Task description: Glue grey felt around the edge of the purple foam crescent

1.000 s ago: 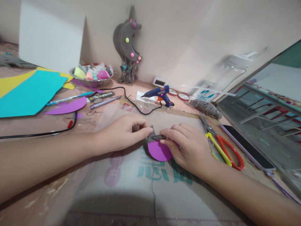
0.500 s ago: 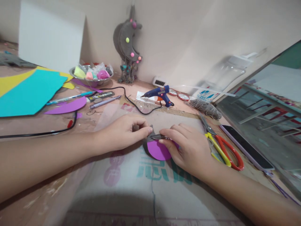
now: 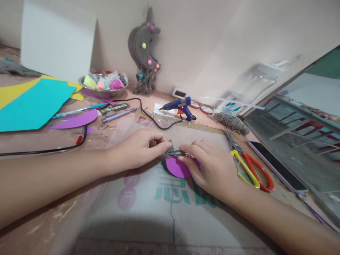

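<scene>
My left hand (image 3: pixel 148 146) is closed, thumb and forefinger pinching the edge of a small dark grey piece (image 3: pixel 170 145). That piece lies at the upper left of a rounded purple paper piece (image 3: pixel 178 168). My right hand (image 3: pixel 208 161) is closed around a small pointed metal tool (image 3: pixel 175 153), whose tip points left across the grey piece. The tool's rear end is hidden in my fingers, so its exact kind cannot be made out. My right fingers also cover the right part of the purple paper. Both hands rest low over the printed sheet (image 3: pixel 127 223).
Behind my hands lies a blue glue gun (image 3: pixel 177 105) with a black cord. Scissors (image 3: pixel 251 170), a phone (image 3: pixel 277 166) and grey yarn (image 3: pixel 232 122) are at right. Cyan paper (image 3: pixel 39 104), pens and a metal bowl (image 3: pixel 103 91) lie left. A moon decoration (image 3: pixel 143 46) leans on the wall.
Very little differs. My right hand and the metal tool have shifted slightly left and up with the purple paper. My left hand keeps its pinch in nearly the same place.
</scene>
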`<action>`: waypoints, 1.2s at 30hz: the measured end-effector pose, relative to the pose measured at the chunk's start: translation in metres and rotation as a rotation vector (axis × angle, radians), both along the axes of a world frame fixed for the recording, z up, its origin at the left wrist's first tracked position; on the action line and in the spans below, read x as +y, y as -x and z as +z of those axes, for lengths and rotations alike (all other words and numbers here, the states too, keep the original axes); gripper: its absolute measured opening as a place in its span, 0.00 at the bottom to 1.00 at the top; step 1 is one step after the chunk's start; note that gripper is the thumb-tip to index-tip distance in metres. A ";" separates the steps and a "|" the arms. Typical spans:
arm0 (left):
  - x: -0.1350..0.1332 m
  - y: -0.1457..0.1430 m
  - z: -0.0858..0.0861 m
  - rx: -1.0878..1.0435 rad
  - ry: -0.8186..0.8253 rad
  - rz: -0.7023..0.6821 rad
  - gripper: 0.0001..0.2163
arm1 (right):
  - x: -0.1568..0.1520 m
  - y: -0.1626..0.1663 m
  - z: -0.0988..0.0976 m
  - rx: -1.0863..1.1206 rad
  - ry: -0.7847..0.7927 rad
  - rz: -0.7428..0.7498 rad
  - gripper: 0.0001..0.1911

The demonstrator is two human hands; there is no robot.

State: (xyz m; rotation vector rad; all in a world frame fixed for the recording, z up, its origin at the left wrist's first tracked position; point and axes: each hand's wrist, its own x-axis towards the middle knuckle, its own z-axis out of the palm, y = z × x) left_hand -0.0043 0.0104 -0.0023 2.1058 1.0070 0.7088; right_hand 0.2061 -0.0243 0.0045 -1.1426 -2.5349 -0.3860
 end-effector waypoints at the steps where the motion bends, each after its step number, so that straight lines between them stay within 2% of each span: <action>1: 0.000 0.000 0.000 0.001 0.000 -0.002 0.13 | 0.000 0.000 0.000 -0.003 0.003 0.000 0.10; 15: 0.000 0.001 -0.003 -0.017 -0.007 -0.024 0.13 | 0.002 0.000 -0.002 0.056 -0.018 0.043 0.08; 24: 0.001 0.001 0.000 -0.021 -0.001 -0.059 0.13 | 0.010 -0.016 -0.005 0.412 0.109 -0.018 0.13; 28: 0.000 0.002 0.001 0.008 -0.015 -0.070 0.14 | 0.010 -0.014 -0.003 0.324 0.147 0.022 0.18; 33: 0.000 0.002 0.000 0.029 -0.078 -0.050 0.15 | 0.009 -0.012 -0.005 0.235 0.122 0.103 0.08; 36: 0.000 0.002 0.001 0.020 -0.080 -0.042 0.15 | 0.009 -0.013 -0.008 0.203 0.138 0.098 0.08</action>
